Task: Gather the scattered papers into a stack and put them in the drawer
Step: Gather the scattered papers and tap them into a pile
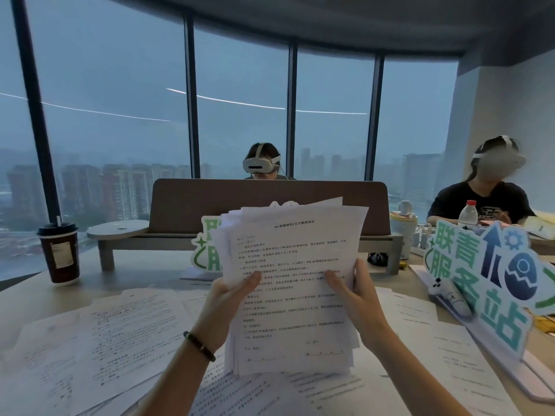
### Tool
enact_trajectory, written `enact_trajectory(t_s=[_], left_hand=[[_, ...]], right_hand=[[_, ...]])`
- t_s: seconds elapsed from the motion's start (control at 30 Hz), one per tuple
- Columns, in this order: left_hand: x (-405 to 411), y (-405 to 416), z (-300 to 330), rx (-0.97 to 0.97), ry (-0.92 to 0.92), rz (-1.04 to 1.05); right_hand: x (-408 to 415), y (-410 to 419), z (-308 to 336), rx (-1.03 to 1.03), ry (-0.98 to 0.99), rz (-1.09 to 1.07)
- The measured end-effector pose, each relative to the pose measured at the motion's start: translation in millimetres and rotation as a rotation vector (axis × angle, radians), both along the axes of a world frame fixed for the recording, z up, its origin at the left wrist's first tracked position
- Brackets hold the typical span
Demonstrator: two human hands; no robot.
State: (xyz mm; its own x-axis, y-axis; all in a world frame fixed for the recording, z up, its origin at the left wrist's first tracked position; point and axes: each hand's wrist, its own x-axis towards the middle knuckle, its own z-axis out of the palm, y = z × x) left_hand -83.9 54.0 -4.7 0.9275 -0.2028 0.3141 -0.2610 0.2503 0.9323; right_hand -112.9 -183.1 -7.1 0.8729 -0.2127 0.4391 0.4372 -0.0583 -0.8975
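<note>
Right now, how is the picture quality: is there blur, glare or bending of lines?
Head view: dim, bluish daylight from the windows; bright streaks of reflected light cross the glass; the window frames curve from wide-angle distortion; the white printed paper stack, gripped by the left hand and right hand, reads softly, its text blurred.

Two hands (228,298), one paper stack (292,283), one cup (59,252), two signs (492,283)
</note>
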Motion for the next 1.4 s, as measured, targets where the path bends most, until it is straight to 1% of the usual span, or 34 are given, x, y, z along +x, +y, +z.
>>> enact_trajectory(t_s=[0.13, 0.23, 0.33, 0.4, 0.57, 0.67, 0.83, 0.97, 1.07, 1.17, 1.23, 1.33, 1.4], left_hand=[[-3.8, -2.2, 4.4, -0.058, 0.054, -0.034], [-6.1, -0.9, 7.6, -0.075, 0.096, -0.094], [-5.8, 4.0, 5.7, -0.06, 0.095, -0.131], [-5.0, 7.2, -0.2, -0.04, 0.082, -0.129], [0.4, 6.2, -19.5, 0.068, 0.047, -0.048], [4.0, 3.5, -24.2, 0.092, 0.041, -0.006], [5.0, 1.9, -27.7, 0.11, 0.066, 0.009], [3.1, 0.5, -23.3, 0.058, 0.041, 0.041], [-1.8, -6.4, -18.6, 0.026, -0.017, 0.098], [-1.6, -16.4, -16.8, 0.071, -0.13, 0.244], [-0.1, -23.5, -19.5, 0.09, -0.159, 0.294], [-2.3, -29.8, -21.6, 0.101, -0.158, 0.279], [-3.3, -26.8, -20.4, 0.084, -0.132, 0.219]], right_hand=[[-3.0, 5.9, -6.0, 0.027, 0.009, 0.002], [-3.8, 8.2, -1.8, -0.037, -0.035, 0.02], [-3.1, 7.7, 3.3, -0.12, -0.046, 0.002], [-0.4, 4.9, 2.8, -0.126, -0.048, -0.013], [4.5, 4.2, -20.8, -0.008, -0.008, -0.059], [6.6, 7.8, -34.2, -0.02, 0.037, -0.059], [9.7, 12.5, -47.9, -0.038, 0.051, -0.068], [9.3, 10.1, -45.8, -0.043, 0.035, -0.076], [8.5, 6.6, -39.9, -0.037, 0.011, -0.1], [7.0, 7.7, -31.1, -0.088, -0.037, -0.171], [5.4, 9.9, -30.1, -0.122, -0.044, -0.194], [3.9, 12.0, -33.0, -0.159, -0.032, -0.202], [4.2, 11.2, -34.4, -0.147, -0.029, -0.189]])
